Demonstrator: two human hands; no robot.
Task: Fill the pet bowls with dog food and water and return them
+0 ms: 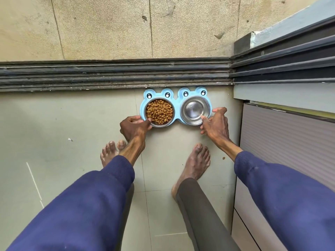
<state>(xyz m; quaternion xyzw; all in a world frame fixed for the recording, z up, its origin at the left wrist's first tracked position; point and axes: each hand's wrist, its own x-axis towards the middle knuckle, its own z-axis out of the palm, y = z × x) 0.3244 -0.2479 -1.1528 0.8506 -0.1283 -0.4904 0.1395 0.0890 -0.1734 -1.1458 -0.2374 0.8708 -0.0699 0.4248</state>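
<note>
A light blue frog-shaped double bowl holder (176, 102) lies on the floor against a dark sliding-door track. Its left steel bowl (159, 112) is full of brown dog food kibble. Its right steel bowl (195, 111) looks shiny inside; I cannot tell whether it holds water. My left hand (134, 128) grips the holder's near left edge, thumb on the rim of the food bowl. My right hand (215, 124) holds the holder's right end, with the thumb over the far side and fingers at the near rim of the right bowl.
The dark door track (116, 75) runs across just beyond the holder, with rough concrete paving past it. A grey panel and door frame (282, 138) stand close on the right. My bare feet (196, 160) are on the pale tiles just behind the holder. A stray kibble (223, 158) lies by the right wall.
</note>
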